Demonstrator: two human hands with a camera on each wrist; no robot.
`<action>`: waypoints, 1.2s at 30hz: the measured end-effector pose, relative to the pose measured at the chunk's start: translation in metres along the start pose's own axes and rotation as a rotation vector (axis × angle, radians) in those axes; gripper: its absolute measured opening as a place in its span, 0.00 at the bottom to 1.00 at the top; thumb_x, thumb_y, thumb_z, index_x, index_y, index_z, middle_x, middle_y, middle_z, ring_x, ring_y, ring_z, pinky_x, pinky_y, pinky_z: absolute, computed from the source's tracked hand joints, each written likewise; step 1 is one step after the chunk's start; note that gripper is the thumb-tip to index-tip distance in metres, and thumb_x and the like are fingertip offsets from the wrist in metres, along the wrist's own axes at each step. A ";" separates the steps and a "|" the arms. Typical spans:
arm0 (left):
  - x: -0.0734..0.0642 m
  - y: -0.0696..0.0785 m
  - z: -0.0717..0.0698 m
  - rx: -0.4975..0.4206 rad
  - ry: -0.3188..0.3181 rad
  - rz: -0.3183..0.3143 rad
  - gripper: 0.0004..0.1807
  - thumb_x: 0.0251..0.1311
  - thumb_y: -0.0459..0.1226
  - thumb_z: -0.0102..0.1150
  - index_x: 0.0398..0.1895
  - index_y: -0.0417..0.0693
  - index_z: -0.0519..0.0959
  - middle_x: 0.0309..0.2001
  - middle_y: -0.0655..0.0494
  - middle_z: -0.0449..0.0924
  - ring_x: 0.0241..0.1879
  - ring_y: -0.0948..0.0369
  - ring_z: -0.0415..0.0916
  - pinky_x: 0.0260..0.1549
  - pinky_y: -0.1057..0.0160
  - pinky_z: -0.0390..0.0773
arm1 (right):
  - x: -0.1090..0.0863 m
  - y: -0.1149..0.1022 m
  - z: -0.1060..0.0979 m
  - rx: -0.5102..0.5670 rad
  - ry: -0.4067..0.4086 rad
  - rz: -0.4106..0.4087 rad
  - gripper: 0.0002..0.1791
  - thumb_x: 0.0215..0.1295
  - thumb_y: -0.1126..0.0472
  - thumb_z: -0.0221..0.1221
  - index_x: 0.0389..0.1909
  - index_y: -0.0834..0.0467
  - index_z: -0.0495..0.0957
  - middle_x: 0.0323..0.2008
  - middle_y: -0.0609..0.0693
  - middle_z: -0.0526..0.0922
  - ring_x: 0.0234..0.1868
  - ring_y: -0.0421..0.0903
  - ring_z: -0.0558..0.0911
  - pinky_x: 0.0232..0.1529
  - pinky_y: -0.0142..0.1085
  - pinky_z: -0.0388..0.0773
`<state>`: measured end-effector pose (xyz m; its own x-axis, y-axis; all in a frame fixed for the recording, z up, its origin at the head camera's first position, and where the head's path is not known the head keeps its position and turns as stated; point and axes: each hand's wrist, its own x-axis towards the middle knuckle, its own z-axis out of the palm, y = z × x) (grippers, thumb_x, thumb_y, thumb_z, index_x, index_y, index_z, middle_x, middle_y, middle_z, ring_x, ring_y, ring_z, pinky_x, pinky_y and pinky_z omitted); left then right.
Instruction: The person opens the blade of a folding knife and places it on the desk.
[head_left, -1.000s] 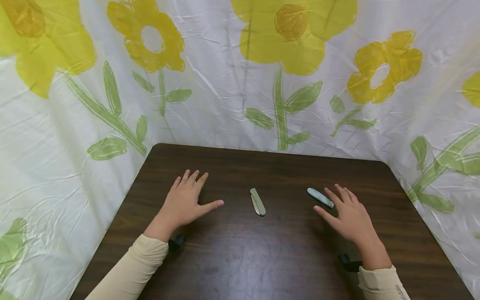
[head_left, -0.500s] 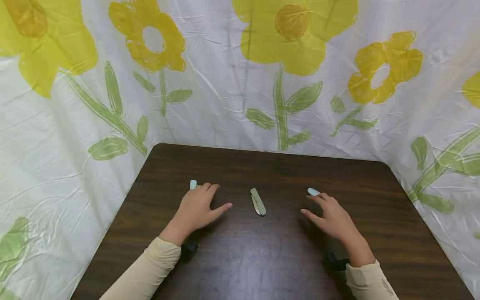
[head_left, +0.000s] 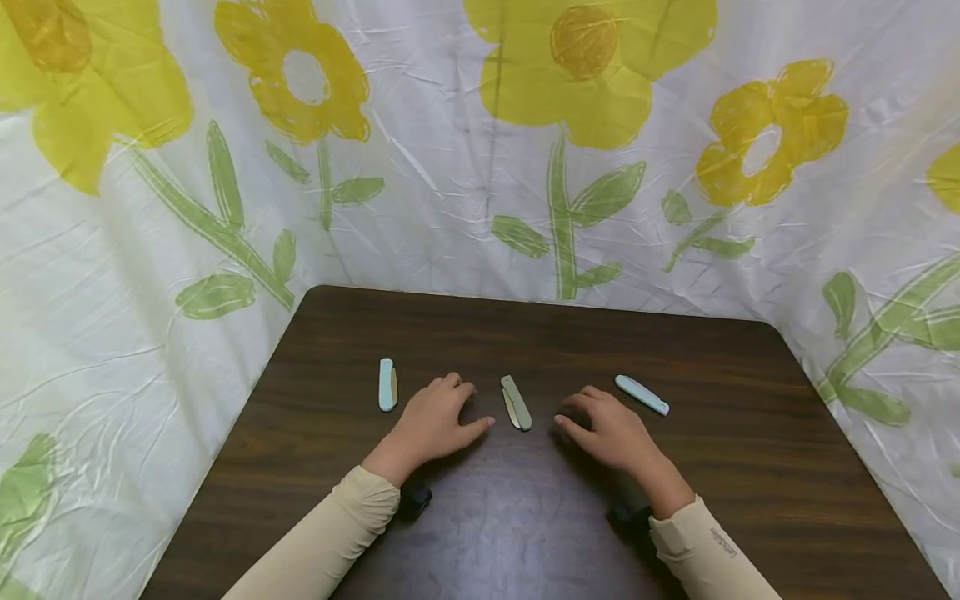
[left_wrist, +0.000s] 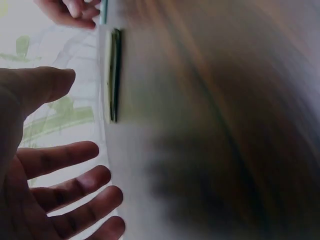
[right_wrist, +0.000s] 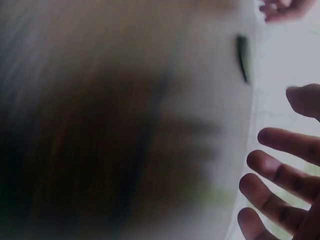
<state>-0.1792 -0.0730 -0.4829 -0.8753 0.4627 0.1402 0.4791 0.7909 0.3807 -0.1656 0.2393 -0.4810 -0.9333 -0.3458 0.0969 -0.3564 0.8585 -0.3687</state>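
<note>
Between my two hands, a folded knife with a grey-green handle (head_left: 517, 403) lies on the dark wooden table (head_left: 510, 533). My left hand (head_left: 435, 421) hovers just left of it, fingers relaxed and thumb spread toward it. On the other side, my right hand (head_left: 611, 429) faces it with loosely bent fingers. Neither hand holds anything. A light blue folded knife (head_left: 386, 385) rests left of my left hand, its pale blade edge showing along one side. Another light blue folded one (head_left: 642, 395) lies slanted beyond my right hand. In the left wrist view the grey-green knife (left_wrist: 114, 75) appears edge-on past the thumb.
A white curtain with yellow flowers (head_left: 435, 208) hangs behind and at both sides of the table. Black wrist straps (head_left: 414, 502) sit under both forearms at the beige sleeves (head_left: 330, 533).
Both hands have moved inward from the outer light blue knives toward the middle one, uncovering the outer two. The three knives have stayed in place.
</note>
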 end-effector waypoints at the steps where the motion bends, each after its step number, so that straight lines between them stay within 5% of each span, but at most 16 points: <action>1: 0.002 0.002 0.001 -0.018 -0.019 -0.009 0.30 0.68 0.58 0.66 0.57 0.43 0.84 0.46 0.50 0.80 0.41 0.54 0.78 0.39 0.53 0.82 | 0.003 -0.003 0.003 0.003 -0.005 0.001 0.16 0.75 0.45 0.65 0.52 0.51 0.87 0.45 0.46 0.84 0.45 0.46 0.85 0.41 0.45 0.83; 9: 0.016 0.015 0.008 -0.087 -0.123 -0.053 0.28 0.70 0.57 0.65 0.57 0.43 0.85 0.49 0.48 0.82 0.47 0.51 0.81 0.47 0.48 0.84 | 0.022 -0.018 0.017 0.017 -0.060 0.051 0.15 0.76 0.45 0.64 0.51 0.50 0.87 0.45 0.45 0.84 0.44 0.45 0.85 0.41 0.46 0.84; 14: 0.025 0.021 0.013 -0.085 -0.121 -0.047 0.22 0.70 0.53 0.66 0.46 0.42 0.87 0.41 0.50 0.81 0.39 0.54 0.79 0.37 0.53 0.82 | 0.032 -0.029 0.019 0.049 -0.088 0.089 0.15 0.76 0.47 0.64 0.52 0.53 0.87 0.45 0.47 0.83 0.44 0.47 0.86 0.45 0.49 0.85; 19: 0.033 0.025 0.016 -0.110 -0.120 -0.063 0.15 0.71 0.49 0.66 0.32 0.48 0.84 0.32 0.54 0.76 0.28 0.60 0.69 0.26 0.61 0.68 | 0.039 -0.036 0.023 0.060 -0.116 0.112 0.16 0.76 0.48 0.64 0.52 0.55 0.87 0.45 0.49 0.83 0.43 0.47 0.85 0.44 0.48 0.84; 29: 0.038 0.030 0.016 -0.108 -0.111 -0.077 0.16 0.72 0.47 0.66 0.26 0.51 0.80 0.30 0.57 0.72 0.25 0.62 0.66 0.24 0.63 0.65 | 0.047 -0.045 0.025 0.082 -0.119 0.121 0.14 0.75 0.50 0.66 0.51 0.55 0.87 0.45 0.49 0.83 0.43 0.47 0.85 0.44 0.47 0.84; 36: 0.039 0.034 0.017 -0.124 -0.109 -0.088 0.10 0.73 0.42 0.64 0.33 0.48 0.85 0.34 0.54 0.77 0.28 0.61 0.69 0.27 0.61 0.70 | 0.051 -0.048 0.028 0.121 -0.122 0.149 0.11 0.72 0.53 0.68 0.48 0.55 0.87 0.44 0.49 0.83 0.42 0.47 0.85 0.44 0.47 0.84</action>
<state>-0.1956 -0.0213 -0.4804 -0.8980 0.4399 0.0042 0.3835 0.7781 0.4975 -0.1949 0.1700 -0.4846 -0.9602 -0.2686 -0.0770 -0.2006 0.8545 -0.4791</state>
